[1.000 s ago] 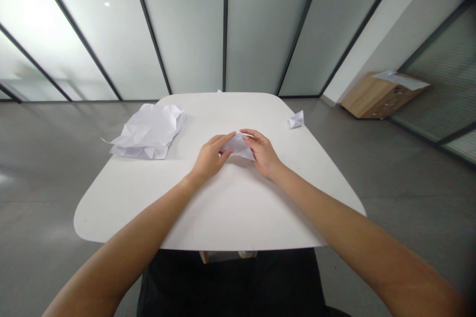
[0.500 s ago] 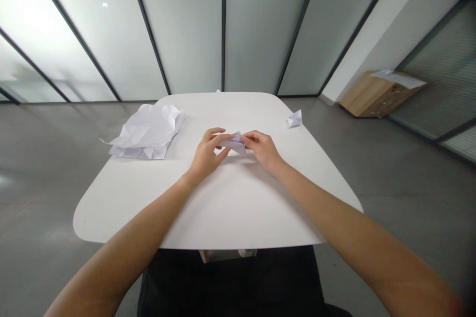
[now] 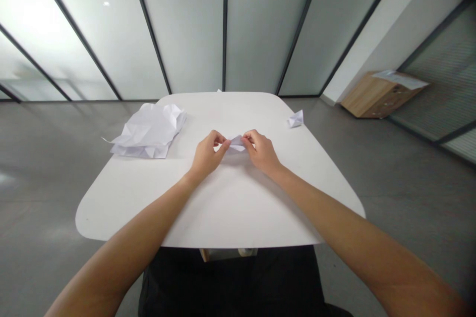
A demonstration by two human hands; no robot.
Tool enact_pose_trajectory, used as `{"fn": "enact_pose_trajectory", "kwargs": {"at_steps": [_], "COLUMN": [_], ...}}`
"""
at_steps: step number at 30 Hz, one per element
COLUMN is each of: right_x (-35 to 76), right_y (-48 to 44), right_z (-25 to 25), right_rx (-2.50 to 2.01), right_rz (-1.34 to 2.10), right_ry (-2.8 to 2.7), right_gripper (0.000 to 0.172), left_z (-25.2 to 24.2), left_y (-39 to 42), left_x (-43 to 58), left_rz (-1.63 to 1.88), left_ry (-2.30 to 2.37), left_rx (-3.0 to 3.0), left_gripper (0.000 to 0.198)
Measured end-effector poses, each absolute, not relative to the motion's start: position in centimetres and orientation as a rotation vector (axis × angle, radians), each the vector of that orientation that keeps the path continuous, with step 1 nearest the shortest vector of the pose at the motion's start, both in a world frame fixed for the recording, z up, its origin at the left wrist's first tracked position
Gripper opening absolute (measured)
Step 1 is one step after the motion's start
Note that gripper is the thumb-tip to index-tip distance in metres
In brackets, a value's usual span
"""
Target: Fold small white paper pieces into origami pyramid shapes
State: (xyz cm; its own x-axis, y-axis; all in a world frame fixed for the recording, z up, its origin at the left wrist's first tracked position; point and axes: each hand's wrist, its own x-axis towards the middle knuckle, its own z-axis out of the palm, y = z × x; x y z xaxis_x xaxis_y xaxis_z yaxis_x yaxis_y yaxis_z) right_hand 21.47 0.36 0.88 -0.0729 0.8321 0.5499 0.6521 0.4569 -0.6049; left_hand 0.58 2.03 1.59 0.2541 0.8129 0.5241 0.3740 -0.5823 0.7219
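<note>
A small folded white paper [image 3: 237, 143] is held between both hands above the middle of the white table [image 3: 223, 208]. My left hand [image 3: 208, 152] pinches its left end between thumb and fingers. At the right end, my right hand [image 3: 261, 150] grips it the same way. The paper's ends are partly hidden by the fingertips. A stack of creased white sheets [image 3: 148, 129] lies at the table's left side. Near the right edge sits another small folded paper piece [image 3: 296, 119].
A wooden box [image 3: 379, 95] with a pale sheet on top stands on the floor at the right. Frosted glass panels [image 3: 186, 29] with dark frames rise behind the table. A tiny white tip [image 3: 219, 90] shows at the table's far edge.
My left fingers have closed from a looser, spread hold into a pinch on the paper's left end. The paper has turned and its shape between the hands looks different.
</note>
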Motion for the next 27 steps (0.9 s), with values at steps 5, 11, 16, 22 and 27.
{"fn": "enact_pose_trajectory", "kwargs": {"at_steps": [5, 11, 16, 22, 27], "right_x": [21.3, 21.2, 21.0, 21.2, 21.5], "right_y": [-0.1, -0.5, -0.6, -0.3, 1.0], "right_z": [0.8, 1.1, 1.2, 1.2, 0.3], "right_rx": [-1.186, -1.132, -1.107, -1.154, -1.232], "right_rz": [0.240, 0.139, 0.126, 0.114, 0.276], "right_ry": [-1.885, -1.837, -1.760, -1.543, -1.318], "right_gripper": [0.024, 0.021, 0.023, 0.027, 0.032], "left_z": [1.8, 1.7, 1.7, 1.2, 1.3], "left_y": [2.1, 2.3, 2.4, 2.9, 2.4], "left_x": [0.4, 0.6, 0.6, 0.5, 1.2], "left_rz": [1.166, 1.003, 1.001, 1.029, 1.071], "left_ry": [1.051, 1.139, 1.146, 1.023, 0.758], "left_rx": [2.158, 2.299, 2.174, 1.850, 1.405], "left_gripper": [0.023, 0.028, 0.041, 0.038, 0.054]}}
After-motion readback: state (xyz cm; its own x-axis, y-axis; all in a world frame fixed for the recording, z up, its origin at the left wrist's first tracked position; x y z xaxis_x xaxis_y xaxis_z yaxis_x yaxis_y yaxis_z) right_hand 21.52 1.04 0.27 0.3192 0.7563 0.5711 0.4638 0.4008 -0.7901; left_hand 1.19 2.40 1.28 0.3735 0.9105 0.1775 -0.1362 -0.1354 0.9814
